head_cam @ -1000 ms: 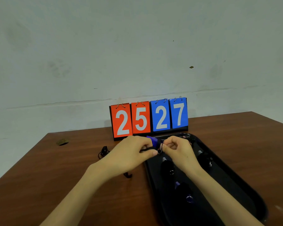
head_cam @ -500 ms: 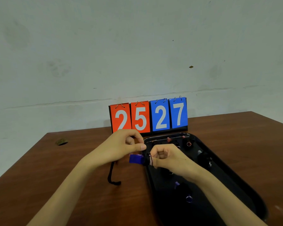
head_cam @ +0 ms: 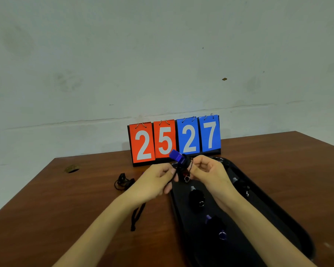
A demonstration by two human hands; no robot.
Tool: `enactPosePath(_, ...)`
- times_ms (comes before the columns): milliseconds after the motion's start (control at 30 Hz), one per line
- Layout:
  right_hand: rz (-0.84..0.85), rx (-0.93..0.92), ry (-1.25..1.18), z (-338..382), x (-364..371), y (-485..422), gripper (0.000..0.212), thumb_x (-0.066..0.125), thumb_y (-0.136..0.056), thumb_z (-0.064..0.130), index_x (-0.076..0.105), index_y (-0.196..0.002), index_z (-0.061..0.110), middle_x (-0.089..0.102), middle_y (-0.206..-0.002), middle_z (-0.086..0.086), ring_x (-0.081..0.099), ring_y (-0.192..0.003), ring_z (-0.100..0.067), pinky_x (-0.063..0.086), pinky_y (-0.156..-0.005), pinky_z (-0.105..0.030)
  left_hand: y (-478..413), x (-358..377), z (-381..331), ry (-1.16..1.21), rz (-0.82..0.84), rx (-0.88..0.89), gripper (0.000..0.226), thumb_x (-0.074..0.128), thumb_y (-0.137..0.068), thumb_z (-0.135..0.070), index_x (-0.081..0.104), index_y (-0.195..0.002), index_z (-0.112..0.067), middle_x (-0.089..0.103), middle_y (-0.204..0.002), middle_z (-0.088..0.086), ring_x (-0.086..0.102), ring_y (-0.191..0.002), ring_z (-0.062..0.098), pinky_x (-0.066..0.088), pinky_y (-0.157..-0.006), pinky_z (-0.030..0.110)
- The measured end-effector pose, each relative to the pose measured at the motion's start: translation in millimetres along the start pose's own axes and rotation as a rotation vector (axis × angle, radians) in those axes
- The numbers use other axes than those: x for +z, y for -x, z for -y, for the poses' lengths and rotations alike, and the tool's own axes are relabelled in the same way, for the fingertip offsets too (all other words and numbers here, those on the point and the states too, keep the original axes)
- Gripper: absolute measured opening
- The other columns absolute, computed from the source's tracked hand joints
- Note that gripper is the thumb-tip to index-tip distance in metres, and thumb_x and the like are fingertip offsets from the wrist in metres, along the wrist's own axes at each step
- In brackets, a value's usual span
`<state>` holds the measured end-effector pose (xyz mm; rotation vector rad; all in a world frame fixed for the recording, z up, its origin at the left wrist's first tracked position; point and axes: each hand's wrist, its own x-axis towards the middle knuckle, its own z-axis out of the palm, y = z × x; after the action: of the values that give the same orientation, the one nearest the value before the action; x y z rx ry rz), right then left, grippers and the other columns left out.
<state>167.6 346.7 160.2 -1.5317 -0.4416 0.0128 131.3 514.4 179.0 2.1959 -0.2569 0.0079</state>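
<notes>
Left hand (head_cam: 154, 182): fingers curled, pinching a black cord (head_cam: 137, 214) just beside the whistle.
Right hand (head_cam: 210, 174): fingers and thumb curled, gripping the dark body of the whistle (head_cam: 176, 156); exactly where the fingertips sit on it is hard to tell.
Whistle: one, held in the air between the two hands, above the far end of the tray and in front of the scoreboard; its blue mouthpiece tilts up and to the left, and the rest is dark.
Ring (head_cam: 186, 178): one small metal ring, hanging below the whistle between the hands.
Cord: one, trailing from the left hand down under the wrist, its loose end lying on the surface.
Tray (head_cam: 289, 224): one, black and oval, under the right forearm; three dark whistles can be told apart inside.
Second cord (head_cam: 122, 182): one black bundle on the surface, left of the hands.
Scoreboard (head_cam: 174, 140): one, with four cards, two red and two blue, reading 2, 5, 2, 7.
Surface (head_cam: 46, 199): brown wood, set against a pale wall.
</notes>
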Motion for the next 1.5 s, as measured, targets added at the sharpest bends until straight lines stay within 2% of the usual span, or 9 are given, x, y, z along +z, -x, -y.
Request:
enactPosePath(200,-0.203,0.037,0.122,-8,-2,-5,0.008,0.062,-0.086,0.008,0.063,-0.084,0.015,0.062,-0.076,-0.002,0.058,-0.072,-0.011,0.049,-0.069,-0.022,0,10,1,-0.093,-0.077,0.035,0.025,0.034,-0.101,-0.026,0.056,-0.09,-0.02,0.051,-0.051,-0.006,0.044,-0.046,0.002,0.039,-0.052,0.015)
enactPosePath(400,-0.221,-0.025,0.346,-13,0,-5,0.003,0.064,-0.086,0.012,0.063,-0.085,0.015,0.061,-0.076,0.002,0.056,-0.071,-0.006,0.043,-0.064,-0.014,5,4,-8,-0.237,-0.146,0.105,0.021,0.047,-0.095,-0.035,0.057,-0.083,-0.02,0.054,-0.056,-0.008,0.049,-0.049,-0.002,0.048,-0.067,0.02)
enactPosePath(767,0.131,-0.101,0.568,-13,9,4,0.006,0.066,-0.084,0.018,0.06,-0.084,0.021,0.061,-0.079,0.004,0.059,-0.075,-0.011,0.051,-0.071,-0.022,5,-24,-13,-0.207,-0.066,0.121,0.028,0.057,-0.087,-0.039,0.059,-0.067,-0.019,0.052,-0.05,-0.01,0.049,-0.045,-0.003,0.038,-0.053,0.009)
enactPosePath(867,0.28,-0.101,0.531,-12,10,5,0.013,0.065,-0.084,0.016,0.058,-0.08,0.025,0.061,-0.081,0.005,0.06,-0.079,-0.013,0.052,-0.076,-0.025,1,-30,-6,-0.245,-0.067,0.11,0.026,0.059,-0.085,-0.04,0.059,-0.066,-0.022,0.056,-0.056,-0.011,0.053,-0.054,-0.007,0.041,-0.06,0.014)
enactPosePath(967,0.371,-0.105,0.455,-9,10,6,0.018,0.066,-0.084,0.012,0.058,-0.077,0.026,0.06,-0.078,0.005,0.058,-0.074,-0.009,0.051,-0.075,-0.024,1,-32,-5,-0.223,-0.051,0.097,0.027,0.058,-0.086,-0.036,0.057,-0.064,-0.021,0.055,-0.048,-0.019,0.053,-0.05,-0.008,0.039,-0.053,0.008)
enactPosePath(1067,0.407,-0.086,0.365,-5,9,7,0.013,0.065,-0.085,0.01,0.06,-0.08,0.022,0.06,-0.077,0.005,0.057,-0.072,-0.005,0.051,-0.073,-0.021,1,-33,-2,-0.1,-0.026,0.04,0.034,0.055,-0.088,-0.037,0.053,-0.061,-0.017,0.049,-0.042,-0.011,0.047,-0.039,-0.001,0.036,-0.045,0.007)
enactPosePath(1233,0.4,-0.036,0.217,1,9,8,0.011,0.064,-0.085,0.01,0.061,-0.08,0.019,0.062,-0.079,0.001,0.061,-0.074,-0.009,0.053,-0.077,-0.024,3,-29,3,0.008,0.014,-0.04,0.043,0.045,-0.083,-0.054,0.051,-0.058,-0.02,0.045,-0.045,-0.009,0.04,-0.041,0.003,0.034,-0.044,0.013)
enactPosePath(1400,0.313,-0.009,0.073,3,8,8,0.016,0.061,-0.086,0.008,0.062,-0.076,0.02,0.062,-0.08,0.002,0.06,-0.072,-0.008,0.051,-0.073,-0.021,2,-18,-2,0.145,0.042,-0.099,0.051,0.041,-0.093,-0.046,0.05,-0.051,-0.02,0.038,-0.042,-0.005,0.03,-0.037,0.007,0.027,-0.041,0.016)
enactPosePath(1500,0.222,0.007,0.009,1,10,7,0.013,0.06,-0.087,0.009,0.061,-0.077,0.016,0.062,-0.076,0.0,0.059,-0.067,-0.007,0.049,-0.067,-0.018,2,-8,-4,0.279,0.025,-0.093,0.047,0.036,-0.097,-0.041,0.053,-0.063,-0.013,0.037,-0.044,-0.003,0.026,-0.038,0.008,0.022,-0.042,0.019)
